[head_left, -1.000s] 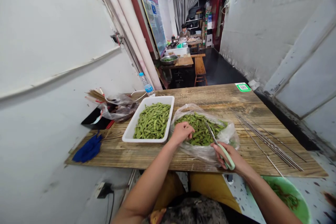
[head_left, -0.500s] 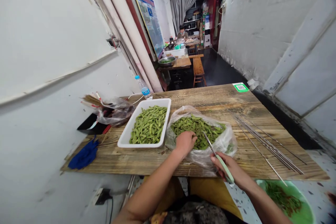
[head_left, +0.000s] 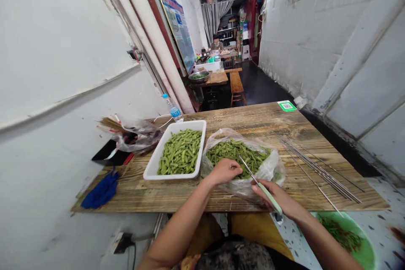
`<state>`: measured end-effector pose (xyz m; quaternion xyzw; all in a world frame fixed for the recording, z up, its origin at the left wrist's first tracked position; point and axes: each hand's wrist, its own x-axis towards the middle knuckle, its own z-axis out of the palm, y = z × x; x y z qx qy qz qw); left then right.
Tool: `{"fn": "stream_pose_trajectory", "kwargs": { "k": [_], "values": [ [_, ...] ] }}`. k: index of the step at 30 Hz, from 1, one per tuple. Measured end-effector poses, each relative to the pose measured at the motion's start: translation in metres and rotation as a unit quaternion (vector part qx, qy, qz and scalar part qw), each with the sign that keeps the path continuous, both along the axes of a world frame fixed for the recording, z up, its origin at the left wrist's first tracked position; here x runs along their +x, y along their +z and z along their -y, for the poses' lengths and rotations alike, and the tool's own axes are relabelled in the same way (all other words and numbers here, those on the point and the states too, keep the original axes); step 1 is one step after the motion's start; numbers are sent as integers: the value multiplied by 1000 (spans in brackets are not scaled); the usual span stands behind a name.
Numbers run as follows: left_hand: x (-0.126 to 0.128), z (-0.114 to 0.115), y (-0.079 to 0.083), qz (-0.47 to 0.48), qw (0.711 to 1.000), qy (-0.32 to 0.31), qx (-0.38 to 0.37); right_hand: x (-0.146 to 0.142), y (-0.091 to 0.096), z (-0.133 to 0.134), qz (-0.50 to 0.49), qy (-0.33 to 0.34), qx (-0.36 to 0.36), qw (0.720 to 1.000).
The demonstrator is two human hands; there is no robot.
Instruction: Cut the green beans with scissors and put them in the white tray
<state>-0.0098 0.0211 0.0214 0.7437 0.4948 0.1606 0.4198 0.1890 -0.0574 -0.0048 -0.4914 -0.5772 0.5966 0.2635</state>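
Observation:
A clear plastic bag full of green edamame pods lies open in front of me. My left hand is over its near side, with the fingers curled and pinched together; whatever they hold is hidden. My right hand grips scissors by their pale green handle. Their metal blades point up and left over the pods, close to my left fingertips. Left of the bag stands a white plastic tray, filled with more edamame pods.
Several metal skewers lie on the wooden table at right. Leftward are a blue cloth, a bag of wooden sticks and a water bottle. A green basin stands below right. Someone sits far back.
My left hand has moved slightly right, toward the scissors' blades. The scissors stay in my right hand, a little shifted. The whole view has shifted slightly.

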Motion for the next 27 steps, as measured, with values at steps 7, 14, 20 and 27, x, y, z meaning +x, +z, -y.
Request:
{"fn": "stream_pose_trajectory", "kwargs": {
  "k": [7,14,20,27],
  "values": [
    [-9,-2,-5,2,1000,-4,0,-3,5,-7,24,-2,27,999],
    [-10,-2,-20,50,998,32,-26,-7,-14,-8,4,-33,-23,999],
    [-9,-3,-15,320,905,173,-220,-15,-6,0,-99,-63,-68,991],
    [-3,3,-10,489,778,246,-307,-30,4,5,-134,-78,-95,983]
  ]
}}
